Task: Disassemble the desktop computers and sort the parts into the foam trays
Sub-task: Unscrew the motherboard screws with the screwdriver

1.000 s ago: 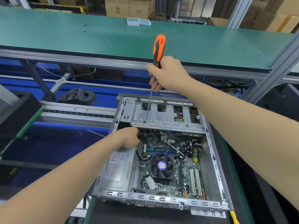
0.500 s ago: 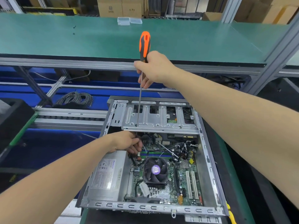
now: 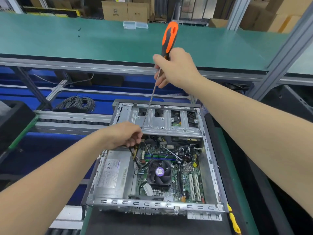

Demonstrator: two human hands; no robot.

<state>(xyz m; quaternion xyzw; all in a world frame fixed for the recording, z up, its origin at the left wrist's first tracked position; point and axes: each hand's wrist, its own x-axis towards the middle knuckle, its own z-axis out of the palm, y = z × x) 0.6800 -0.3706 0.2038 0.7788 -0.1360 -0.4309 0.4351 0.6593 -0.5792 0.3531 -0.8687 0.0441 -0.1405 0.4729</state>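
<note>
Since half a second ago, the screwdriver (image 3: pixel 169 36) leans further to the right while its tip stays on the same spot, and the left hand (image 3: pixel 125 134) sits a little farther in, up against the bracket's near edge.

The right hand (image 3: pixel 176 68) is closed round the lower end of the orange-and-black handle, and the long shaft slants down and left to the near-left corner of the metal bracket (image 3: pixel 162 126). The left hand has its fingers curled round a bundle of wires (image 3: pixel 134 153) just beside that tip; yellow strands trail out below it.

Both hands work inside the computer (image 3: pixel 210 158), which lies flat and open on the dark mat directly in front, its cover already off. Everything else looks still in place: the bracket across the far end, the power box (image 3: pixel 113 173) at near left, the fan (image 3: pixel 159 172) in the middle and the circuit board (image 3: pixel 186 189) to its right. I judge the job is early, with a bracket screw and the wiring in hand and no part yet lifted out.

Beyond are a coil of cable (image 3: pixel 76 102) and a green bench (image 3: pixel 84 39). Whether the dark block (image 3: pixel 15 116) at far left is a foam tray, I cannot tell.
</note>
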